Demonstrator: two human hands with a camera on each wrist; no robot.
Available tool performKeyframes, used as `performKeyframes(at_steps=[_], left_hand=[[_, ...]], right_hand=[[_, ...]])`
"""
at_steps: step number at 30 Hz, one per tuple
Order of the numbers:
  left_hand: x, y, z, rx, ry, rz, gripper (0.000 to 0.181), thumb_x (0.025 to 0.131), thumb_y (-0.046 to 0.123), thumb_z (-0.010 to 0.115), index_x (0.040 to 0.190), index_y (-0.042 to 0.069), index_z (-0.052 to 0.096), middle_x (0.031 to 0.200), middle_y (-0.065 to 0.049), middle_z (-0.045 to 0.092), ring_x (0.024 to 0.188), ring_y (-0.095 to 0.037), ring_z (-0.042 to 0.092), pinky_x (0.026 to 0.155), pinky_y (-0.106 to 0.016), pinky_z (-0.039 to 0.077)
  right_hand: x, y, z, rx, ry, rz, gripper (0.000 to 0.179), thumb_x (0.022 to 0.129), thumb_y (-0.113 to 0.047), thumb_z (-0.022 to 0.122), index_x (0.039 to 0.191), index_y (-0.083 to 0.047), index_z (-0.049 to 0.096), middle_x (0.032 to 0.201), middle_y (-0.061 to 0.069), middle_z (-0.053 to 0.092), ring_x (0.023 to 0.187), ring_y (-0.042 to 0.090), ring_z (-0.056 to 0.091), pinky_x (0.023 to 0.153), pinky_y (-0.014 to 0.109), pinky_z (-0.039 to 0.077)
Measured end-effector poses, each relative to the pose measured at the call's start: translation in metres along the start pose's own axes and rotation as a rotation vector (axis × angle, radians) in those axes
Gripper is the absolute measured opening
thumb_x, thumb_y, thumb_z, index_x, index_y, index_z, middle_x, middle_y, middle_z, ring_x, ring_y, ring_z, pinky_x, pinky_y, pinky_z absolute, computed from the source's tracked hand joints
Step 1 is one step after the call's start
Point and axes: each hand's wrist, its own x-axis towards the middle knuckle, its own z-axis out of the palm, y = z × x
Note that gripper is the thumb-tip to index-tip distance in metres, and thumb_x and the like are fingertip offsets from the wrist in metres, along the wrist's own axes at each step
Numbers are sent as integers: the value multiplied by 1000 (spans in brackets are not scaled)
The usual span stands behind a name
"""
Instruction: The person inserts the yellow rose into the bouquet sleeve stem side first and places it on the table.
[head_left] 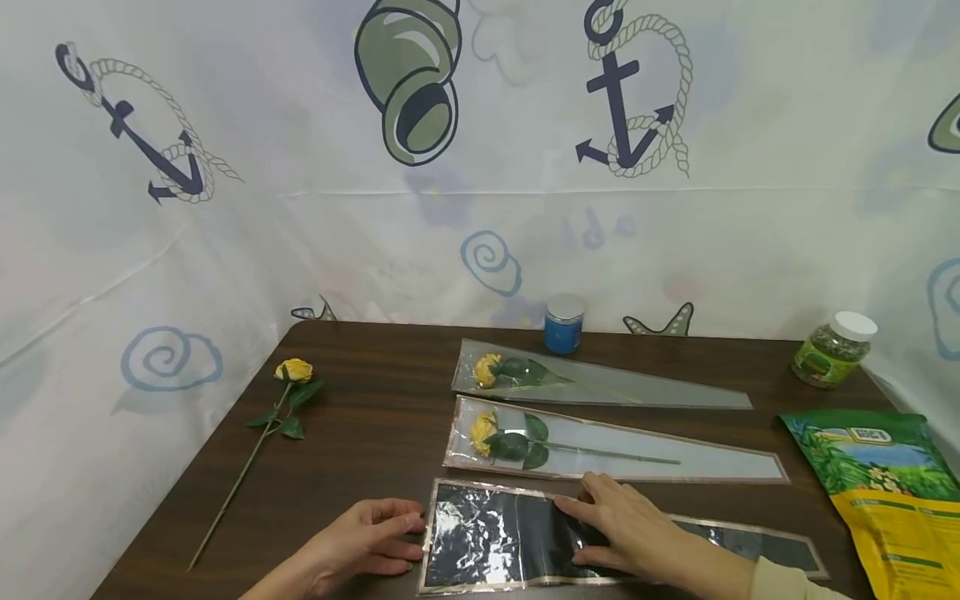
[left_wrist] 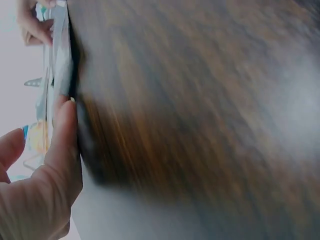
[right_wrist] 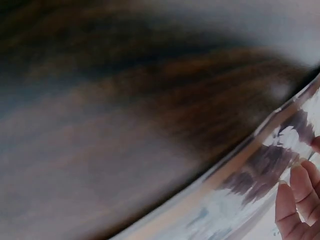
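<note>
A long tapered black flower sleeve (head_left: 480,533) with a pale border and shiny clear film lies at the table's front, its wide end to the left. My left hand (head_left: 375,537) is beside that wide end, fingertips right at its edge; in the left wrist view the thumb (left_wrist: 9,150) stands apart from the fingers. On the middle of the sleeve rests my right hand (head_left: 626,525), fingers spread and fingertips on the film. Behind it lie a white sleeve (head_left: 720,467) and a grey sleeve (head_left: 675,396), each with a yellow rose (head_left: 483,433) inside.
A loose yellow rose (head_left: 293,371) with a long stem lies at the left of the dark wooden table (head_left: 360,450). A blue jar (head_left: 563,325) stands at the back. To the right are a white-lidded jar (head_left: 832,352) and a green and yellow bag (head_left: 885,492).
</note>
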Motion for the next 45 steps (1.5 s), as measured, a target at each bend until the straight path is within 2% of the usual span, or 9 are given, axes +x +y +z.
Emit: performKeyframes(at_steps=[6, 11, 14, 18, 21, 25, 31, 38, 45], left_hand=[[7, 2, 11, 110, 1, -12, 61, 93, 30, 59, 131, -15, 42, 106, -5, 65, 90, -13, 62, 81, -37, 54], [14, 1, 20, 152, 8, 104, 19, 91, 21, 63, 91, 2, 59, 71, 9, 58, 68, -5, 51, 63, -24, 49], [17, 1, 24, 123, 20, 137, 18, 90, 19, 64, 77, 11, 53, 58, 10, 46, 57, -4, 40, 55, -19, 40], [22, 5, 32, 147, 70, 152, 19, 87, 23, 68, 79, 8, 58, 56, 9, 46, 53, -3, 38, 50, -18, 36], [26, 8, 40, 176, 105, 193, 23, 86, 23, 70, 82, 2, 61, 57, 8, 50, 52, -3, 40, 48, -18, 36], [32, 10, 52, 199, 117, 265, 29, 85, 21, 70, 83, -6, 60, 55, 7, 48, 49, -4, 40, 46, -17, 36], [40, 13, 62, 238, 137, 321, 31, 83, 20, 72, 84, -8, 61, 55, 6, 47, 50, -4, 40, 46, -16, 34], [41, 15, 64, 220, 146, 312, 38, 85, 27, 70, 77, -6, 54, 54, 7, 43, 48, -5, 36, 45, -17, 30], [40, 15, 61, 175, 170, 321, 34, 94, 27, 58, 96, -7, 61, 62, 4, 53, 58, -6, 50, 53, -19, 46]], right_hand=[[3, 2, -1, 6, -7, 9, 59, 79, -51, 68, 125, -14, 62, 95, -5, 48, 76, 2, 35, 60, 16, 33], [3, 6, 0, 8, -17, 26, 59, 78, -51, 68, 125, -16, 62, 96, -5, 48, 76, 2, 35, 59, 17, 33], [4, 7, 0, 25, -4, 23, 58, 78, -51, 68, 124, -15, 63, 95, -5, 48, 75, 2, 34, 59, 16, 32], [15, -1, -1, 187, 85, 35, 46, 82, -39, 70, 117, -10, 66, 91, -5, 53, 72, 0, 36, 57, 14, 34], [33, -15, 0, 400, 185, 73, 35, 84, -29, 70, 112, -8, 66, 87, -3, 56, 71, 1, 43, 57, 15, 40], [58, -35, 5, 572, 266, 165, 33, 84, -32, 71, 108, -10, 63, 87, -2, 58, 76, 5, 51, 62, 19, 46], [76, -52, 10, 502, 334, 274, 27, 78, -29, 77, 93, -17, 59, 79, -8, 53, 70, 3, 47, 58, 16, 40], [77, -54, 14, 499, 403, 278, 18, 78, -11, 75, 79, -18, 59, 75, -11, 54, 68, -3, 50, 57, 16, 43], [73, -52, 17, 563, 496, 258, 19, 78, -6, 74, 80, -17, 58, 76, -10, 54, 66, -4, 48, 55, 17, 45]])
